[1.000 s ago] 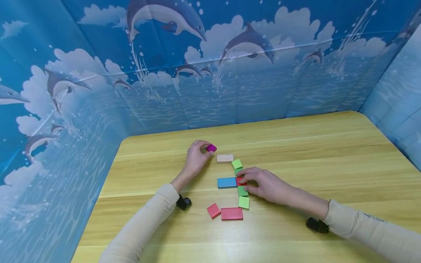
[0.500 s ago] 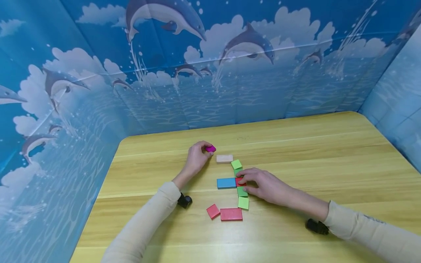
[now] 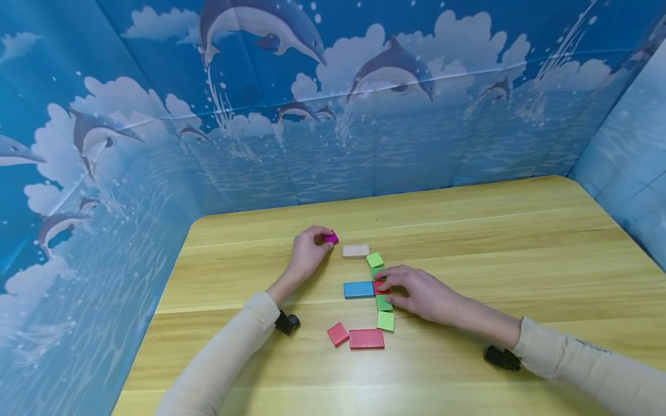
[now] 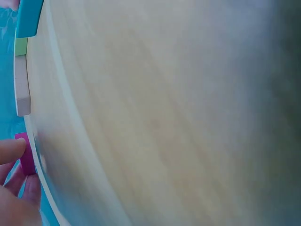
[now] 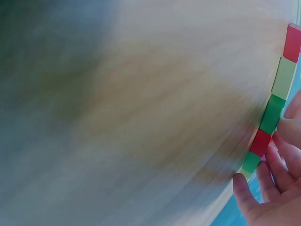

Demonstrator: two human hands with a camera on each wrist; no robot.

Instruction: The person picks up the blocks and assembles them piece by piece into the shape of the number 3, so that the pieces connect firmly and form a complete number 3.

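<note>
My left hand [image 3: 306, 253] pinches a magenta block [image 3: 330, 237] between thumb and fingers, left of a pale wooden block [image 3: 356, 251]. In the left wrist view the magenta block [image 4: 27, 153] is apart from the pale block [image 4: 21, 84]. My right hand [image 3: 424, 293] rests over a curved row of small blocks, its fingers relaxed and spread. Its thumb touches a dark green block [image 5: 272, 114]; its other fingers lie by a small red block [image 5: 260, 142] and the green block [image 5: 251, 162] beyond. A blue block [image 3: 358, 290] extends left from the red one.
Light green blocks [image 3: 385, 320] end the small row. Nearer the person lie a long red block [image 3: 366, 339] and a tilted red square block [image 3: 338, 334]. The wooden table [image 3: 468, 225] meets a dolphin-print curtain [image 3: 333, 144] at its back and sides.
My left hand has drawn slightly left and nearer with the magenta block, which has turned a little in the fingers. The right hand and the blocks on the table stay put.
</note>
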